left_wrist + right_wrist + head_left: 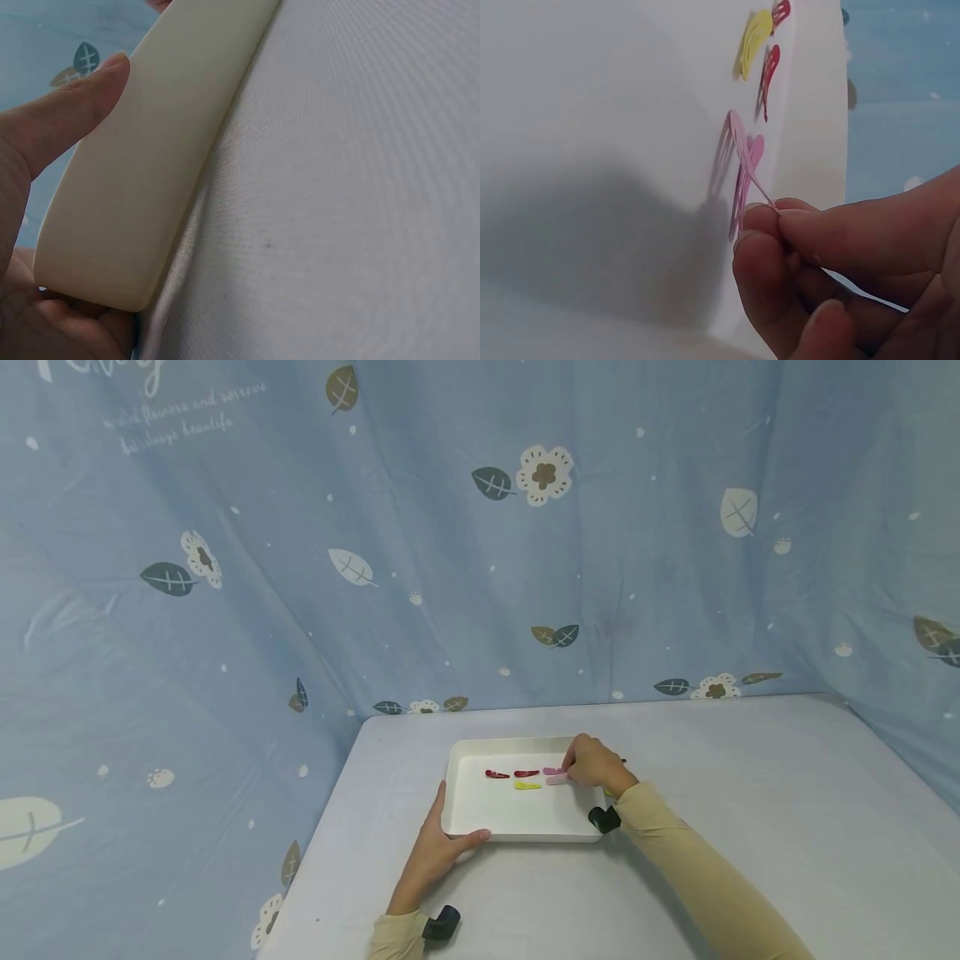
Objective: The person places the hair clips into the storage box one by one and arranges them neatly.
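Note:
A shallow white tray point(525, 818) stands on the table. My left hand point(431, 853) is at its near left corner, thumb against the front wall and fingers along the left side. Over the tray's right part, my right hand point(595, 763) pinches one end of a light pink hair clip point(742, 150) between thumb and fingertips. Just beside it is a darker pink hair clip point(756, 150), its lower part partly hidden. To the left lie two red hair clips, one farther left point(497, 774) and one nearer point(527, 773), with a yellow hair clip point(528, 786) in front.
A white cloth covers the table point(750, 793). Behind and to the left hangs a blue curtain point(450, 568) with leaves and flowers. A small yellow item point(608, 792) shows just outside the tray's right side, mostly hidden by my right wrist.

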A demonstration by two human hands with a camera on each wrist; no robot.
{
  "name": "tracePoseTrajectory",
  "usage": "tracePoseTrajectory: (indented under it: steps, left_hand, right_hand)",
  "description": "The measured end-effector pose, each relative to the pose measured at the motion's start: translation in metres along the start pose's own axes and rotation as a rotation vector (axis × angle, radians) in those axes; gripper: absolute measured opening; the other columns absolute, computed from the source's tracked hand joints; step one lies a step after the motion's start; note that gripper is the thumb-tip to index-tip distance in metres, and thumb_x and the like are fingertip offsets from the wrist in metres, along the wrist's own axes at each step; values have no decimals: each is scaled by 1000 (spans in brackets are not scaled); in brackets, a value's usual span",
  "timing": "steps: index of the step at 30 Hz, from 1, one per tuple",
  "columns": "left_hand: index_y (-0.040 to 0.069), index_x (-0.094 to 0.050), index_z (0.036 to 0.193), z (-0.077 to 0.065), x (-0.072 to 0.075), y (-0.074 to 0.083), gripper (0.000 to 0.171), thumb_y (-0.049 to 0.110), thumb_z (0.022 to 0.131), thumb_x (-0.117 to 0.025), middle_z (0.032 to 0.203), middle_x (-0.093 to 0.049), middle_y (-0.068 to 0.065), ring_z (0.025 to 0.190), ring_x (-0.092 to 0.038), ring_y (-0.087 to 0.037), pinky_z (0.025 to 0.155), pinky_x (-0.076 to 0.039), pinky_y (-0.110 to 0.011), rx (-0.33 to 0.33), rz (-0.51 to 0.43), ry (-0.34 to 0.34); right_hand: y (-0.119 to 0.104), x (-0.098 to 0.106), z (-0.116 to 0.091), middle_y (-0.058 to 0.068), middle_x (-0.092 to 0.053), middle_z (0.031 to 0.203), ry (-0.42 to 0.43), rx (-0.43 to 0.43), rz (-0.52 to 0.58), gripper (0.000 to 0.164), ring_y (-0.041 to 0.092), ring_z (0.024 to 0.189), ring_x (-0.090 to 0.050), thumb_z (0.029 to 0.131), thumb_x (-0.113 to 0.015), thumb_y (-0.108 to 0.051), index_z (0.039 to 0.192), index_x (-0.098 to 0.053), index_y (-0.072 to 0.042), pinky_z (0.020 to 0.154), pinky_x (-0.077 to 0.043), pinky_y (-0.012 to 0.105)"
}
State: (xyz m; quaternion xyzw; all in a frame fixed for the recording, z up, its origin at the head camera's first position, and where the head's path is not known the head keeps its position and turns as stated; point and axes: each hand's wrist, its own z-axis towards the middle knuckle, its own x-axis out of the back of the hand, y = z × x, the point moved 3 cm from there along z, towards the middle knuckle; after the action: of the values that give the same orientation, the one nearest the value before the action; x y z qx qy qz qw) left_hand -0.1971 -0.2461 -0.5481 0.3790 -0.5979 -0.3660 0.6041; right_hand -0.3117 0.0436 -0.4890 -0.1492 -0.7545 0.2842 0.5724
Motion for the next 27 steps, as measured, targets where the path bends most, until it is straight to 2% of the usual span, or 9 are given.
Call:
tracePoseTrajectory:
  steps: [4,9,27]
  left_hand:
    - [10,-8,167,0,-1,1,130,41,75,-93,174,-16,-16,160,-17,-43,125,-20,-70,-7,3,-4]
    - [9,-7,167,0,-2,0,130,40,75,-93,174,-16,-16,160,-17,-44,125,-20,-70,-11,6,-4]
    - [9,-8,167,-1,0,1,130,42,74,-93,174,-16,-15,160,-18,-42,125,-22,-70,4,5,1]
  right_hand:
    - [1,-1,2,5,-73,86,-5,-1,-55,9,21,77,-60,88,-71,-1,89,-79,-6,73,-51,41]
    - [-1,0,1,4,-72,85,-6,4,-99,8,21,76,-59,88,-71,-3,88,-78,-8,70,-50,39]
    - [0,-2,3,3,-69,81,17,10,-155,7,20,72,-60,87,-73,-6,82,-74,-10,65,-50,38]
